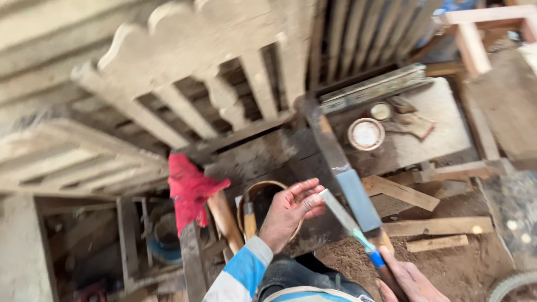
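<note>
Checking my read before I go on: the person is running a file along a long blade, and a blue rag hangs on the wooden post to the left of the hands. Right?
Not quite: the rag is red, not blue, as the head view shows. The rest holds: the left hand steadies the tip of the file against the long blade, the right hand is at its handle end, and the rag hangs on the wooden post to their left.

A bright red rag (190,193) is hanging beside pale, weathered grey-white slats (184,72). A sleeve (240,274) is showing sky-blue and white stripes. A blade (358,198) is looking dull grey-blue along its length, and the file (347,218) across it is pale silver with a blue and teal handle. A round tin (366,134) is showing a white middle inside a rust-brown rim. Tan planks (436,226) are lying on reddish-brown dirt (447,268).
</note>
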